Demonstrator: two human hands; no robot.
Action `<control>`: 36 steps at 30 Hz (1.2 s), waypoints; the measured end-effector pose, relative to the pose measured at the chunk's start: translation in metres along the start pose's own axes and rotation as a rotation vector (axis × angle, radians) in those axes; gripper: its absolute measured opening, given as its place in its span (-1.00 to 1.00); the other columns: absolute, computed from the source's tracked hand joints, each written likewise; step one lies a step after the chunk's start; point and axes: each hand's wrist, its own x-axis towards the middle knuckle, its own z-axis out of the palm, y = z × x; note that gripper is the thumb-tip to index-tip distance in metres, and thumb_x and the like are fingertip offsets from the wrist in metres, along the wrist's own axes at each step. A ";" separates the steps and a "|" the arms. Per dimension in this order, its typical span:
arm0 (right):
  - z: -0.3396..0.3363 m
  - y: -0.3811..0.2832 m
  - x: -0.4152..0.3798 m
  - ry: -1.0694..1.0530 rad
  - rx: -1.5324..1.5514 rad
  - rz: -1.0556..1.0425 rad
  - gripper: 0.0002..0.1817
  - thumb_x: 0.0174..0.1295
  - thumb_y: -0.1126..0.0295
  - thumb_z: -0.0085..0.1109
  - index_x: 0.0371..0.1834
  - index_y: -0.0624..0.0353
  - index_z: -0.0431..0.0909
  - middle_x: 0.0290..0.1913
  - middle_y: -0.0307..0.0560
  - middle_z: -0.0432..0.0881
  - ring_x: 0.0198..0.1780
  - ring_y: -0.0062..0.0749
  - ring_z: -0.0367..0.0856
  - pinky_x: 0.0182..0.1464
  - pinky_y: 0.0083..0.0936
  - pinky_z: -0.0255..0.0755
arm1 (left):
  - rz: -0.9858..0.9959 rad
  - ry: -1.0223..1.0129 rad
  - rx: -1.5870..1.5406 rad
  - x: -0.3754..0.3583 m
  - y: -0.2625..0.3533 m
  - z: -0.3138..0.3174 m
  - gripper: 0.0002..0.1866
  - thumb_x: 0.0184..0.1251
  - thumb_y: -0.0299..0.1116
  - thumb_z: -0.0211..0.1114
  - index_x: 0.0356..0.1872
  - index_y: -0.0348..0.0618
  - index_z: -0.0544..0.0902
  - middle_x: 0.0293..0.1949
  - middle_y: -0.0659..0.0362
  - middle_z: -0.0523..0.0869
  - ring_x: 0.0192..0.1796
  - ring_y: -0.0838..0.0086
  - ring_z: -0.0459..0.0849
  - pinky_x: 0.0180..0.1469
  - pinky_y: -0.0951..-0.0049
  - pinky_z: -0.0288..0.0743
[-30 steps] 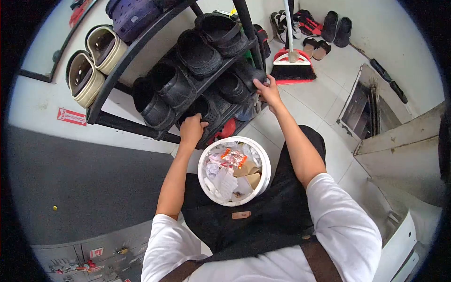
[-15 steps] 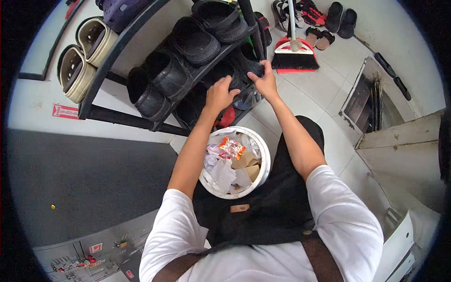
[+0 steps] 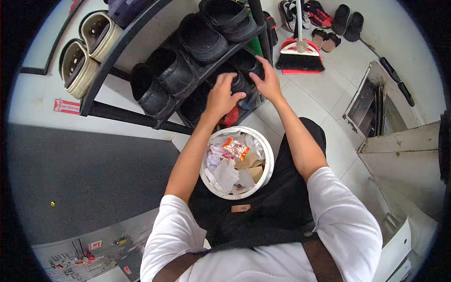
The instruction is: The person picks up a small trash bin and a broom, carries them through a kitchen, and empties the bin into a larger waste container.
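My left hand (image 3: 223, 95) is at the lower shelf of the black shoe rack (image 3: 206, 74), beside black shoes (image 3: 239, 82), its fingers apart and nothing seen in it. To its right, my right hand (image 3: 267, 82) has thumb and fingers spread near the right end of that shelf, next to a black shoe. Whether the fingertips touch the shoes is hard to tell. A red item (image 3: 230, 116) lies low on the rack, below my left hand. Just under my wrists stands a white bucket (image 3: 269, 162) holding crumpled paper, cardboard and an orange wrapper (image 3: 236, 148).
Black clogs (image 3: 202, 40) line the upper shelf, with beige clogs (image 3: 99, 35) at its left. A broom with a red dustpan (image 3: 300, 56) stands beyond the rack, near sandals (image 3: 347, 22). At the right is a floor opening (image 3: 371, 110).
Both hands have come slightly away from the shoes, and their fingers are more spread. The black shoes between them show more. The whole view has shifted a little.
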 end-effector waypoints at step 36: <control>0.100 -0.130 -0.152 -0.780 -0.305 0.718 -0.59 0.32 0.18 -0.04 0.03 0.31 0.26 -0.02 0.45 0.47 0.08 0.31 0.46 0.14 -0.02 0.33 | -0.893 -0.181 -0.766 -0.249 -0.198 -0.093 -0.39 0.31 -0.15 0.25 0.24 -0.38 0.39 0.12 -0.03 0.57 0.12 0.35 0.53 0.17 0.39 0.37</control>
